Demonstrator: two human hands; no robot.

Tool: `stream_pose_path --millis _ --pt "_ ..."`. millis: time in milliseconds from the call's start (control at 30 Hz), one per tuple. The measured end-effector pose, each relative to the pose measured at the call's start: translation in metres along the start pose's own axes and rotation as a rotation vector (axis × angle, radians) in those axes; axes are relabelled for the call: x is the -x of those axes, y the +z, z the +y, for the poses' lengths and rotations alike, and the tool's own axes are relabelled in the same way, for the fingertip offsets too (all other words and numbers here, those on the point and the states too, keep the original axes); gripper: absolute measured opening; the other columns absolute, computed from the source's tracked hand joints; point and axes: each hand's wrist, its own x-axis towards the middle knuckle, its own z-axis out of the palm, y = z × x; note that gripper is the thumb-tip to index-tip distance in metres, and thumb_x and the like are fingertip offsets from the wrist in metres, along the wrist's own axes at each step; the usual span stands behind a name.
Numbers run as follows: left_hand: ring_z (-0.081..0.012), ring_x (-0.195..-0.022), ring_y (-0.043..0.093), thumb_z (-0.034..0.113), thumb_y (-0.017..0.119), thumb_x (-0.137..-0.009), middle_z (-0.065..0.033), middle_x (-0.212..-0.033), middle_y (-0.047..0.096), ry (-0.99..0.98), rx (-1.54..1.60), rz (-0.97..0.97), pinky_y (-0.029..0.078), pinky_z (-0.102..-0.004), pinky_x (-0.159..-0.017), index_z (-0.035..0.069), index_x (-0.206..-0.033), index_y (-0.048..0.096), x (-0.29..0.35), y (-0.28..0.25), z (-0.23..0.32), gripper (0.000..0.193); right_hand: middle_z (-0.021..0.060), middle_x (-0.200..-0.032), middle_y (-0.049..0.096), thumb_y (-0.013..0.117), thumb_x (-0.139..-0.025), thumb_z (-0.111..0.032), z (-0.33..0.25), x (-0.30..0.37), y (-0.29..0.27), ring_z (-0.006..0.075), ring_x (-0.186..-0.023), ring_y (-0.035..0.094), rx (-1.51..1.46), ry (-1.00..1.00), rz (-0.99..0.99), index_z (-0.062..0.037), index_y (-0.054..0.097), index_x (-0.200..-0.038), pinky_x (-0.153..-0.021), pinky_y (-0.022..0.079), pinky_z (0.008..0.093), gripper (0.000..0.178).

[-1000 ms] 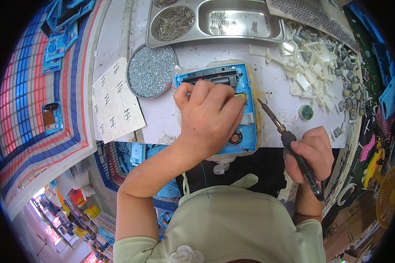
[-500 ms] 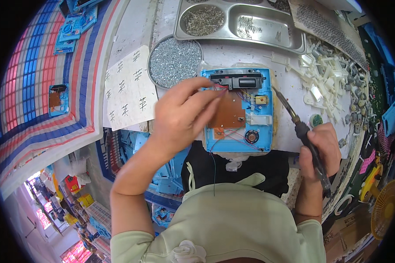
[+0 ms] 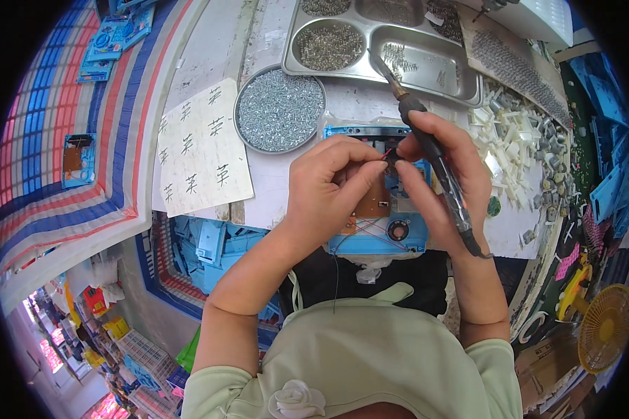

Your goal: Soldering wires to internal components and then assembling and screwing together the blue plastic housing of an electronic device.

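Note:
A blue plastic device housing [image 3: 374, 236] with a brown circuit board [image 3: 374, 204] and thin red wires lies at the table's near edge. My left hand [image 3: 328, 187] rests on it, thumb and forefinger pinching a red wire [image 3: 386, 153]. My right hand [image 3: 446, 183] meets it from the right, fingertips on the same small part, while a black soldering iron [image 3: 433, 157] lies gripped along its palm with the metal tip pointing up and left toward the steel tray.
A round tin of small screws [image 3: 279, 110] sits just behind the housing. A steel compartment tray [image 3: 426, 63] holds more screws. A white paper sheet [image 3: 203, 150] lies left. White plastic parts [image 3: 514, 150] pile right. Blue housings [image 3: 220, 241] fill a bin below the table edge; a yellow fan [image 3: 604, 325] stands at lower right.
My right hand rose from the table's right edge with the soldering iron and joined my left hand over the housing. My left hand shifted from covering the board to pinching a wire.

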Motion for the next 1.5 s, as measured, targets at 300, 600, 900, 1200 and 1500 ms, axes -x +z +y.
stream_pose_path --millis 300,600,900,1200,1500 --pt "-0.0147 -0.063 0.059 0.003 0.077 -0.086 -0.0077 -0.085 0.069 0.081 -0.091 -0.036 0.046 -0.0279 -0.057 0.0 -0.093 0.073 -0.005 -0.005 0.001 0.008 0.0076 -0.102 0.069 0.072 -0.084 0.006 0.006 -0.005 0.014 0.015 -0.093 0.069 -0.04 -0.004 0.006 -0.0075 0.063 -0.133 -0.084 0.055 0.0278 0.052" --pt "-0.0148 -0.081 0.065 0.002 0.078 -0.085 -0.008 -0.096 0.068 0.033 -0.176 -0.073 0.049 -0.026 -0.066 0.001 -0.093 0.073 -0.003 -0.008 0.008 0.01 0.0068 -0.093 0.065 0.072 -0.081 0.008 0.014 -0.001 0.011 0.0162 -0.083 0.066 0.089 -0.095 0.078 -0.0078 0.064 -0.13 -0.076 0.053 0.0284 0.052" --pt "-0.0109 -0.079 0.058 0.002 0.077 -0.086 -0.0061 -0.099 0.061 0.114 -0.177 -0.068 0.046 -0.0235 -0.066 0.001 -0.098 0.075 -0.003 -0.004 0.001 0.012 0.0063 -0.092 0.063 0.073 -0.079 0.01 0.015 0.003 0.014 0.0158 -0.08 0.066 0.047 -0.163 0.123 -0.0071 0.065 -0.129 -0.074 0.052 0.0269 0.054" --pt "-0.0173 -0.079 0.056 0.004 0.077 -0.081 -0.0083 -0.099 0.053 0.046 -0.177 0.003 0.046 -0.0278 -0.068 0.002 -0.088 0.072 0.001 -0.002 0.005 0.009 0.0082 -0.095 0.064 0.081 -0.076 0.005 0.021 0.015 0.006 0.0201 -0.079 0.065 0.258 -0.258 0.028 -0.0083 0.066 -0.127 -0.071 0.053 0.0292 0.055" --pt "-0.0203 -0.072 0.056 0.005 0.077 -0.076 -0.0094 -0.096 0.052 0.158 -0.383 -0.007 0.048 -0.0314 -0.063 0.003 -0.082 0.07 0.001 0.006 0.001 0.009 0.0098 -0.08 0.061 0.079 -0.084 -0.002 -0.002 0.04 -0.051 0.016 -0.068 0.054 0.212 -0.237 0.181 0.0022 0.066 -0.11 -0.06 0.04 0.0283 0.029"
